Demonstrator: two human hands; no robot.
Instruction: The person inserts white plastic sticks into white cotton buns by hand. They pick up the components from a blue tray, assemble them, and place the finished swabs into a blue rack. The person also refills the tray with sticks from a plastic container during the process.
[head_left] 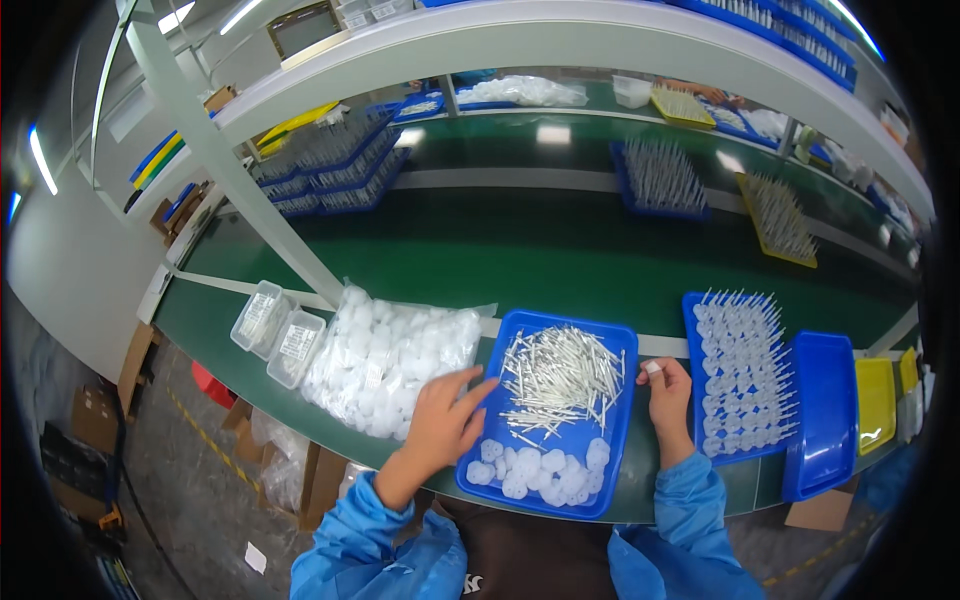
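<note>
A blue tray (626,440) lies in front of me on the green bench. It holds a heap of thin white and silvery rods (565,380), with several white plastic discs (545,475) along its near side. Over the tray's left rim is my left hand (443,422), fingers apart and holding nothing visible. My right hand (668,395) is just off the right rim, its thumb and fingertips pinched together. Something small and white shows at those fingertips; what it is cannot be told. Right of this hand stands another blue tray with upright rods and clear discs (742,375) in rows.
A clear bag of white parts (390,360) lies left of the tray, beside two lidded plastic boxes (297,347). At far right are a bare blue tray (822,430) and a yellow tray (875,400). A white shelf post (240,180) rises at left; rod-filled trays (660,178) stand farther back.
</note>
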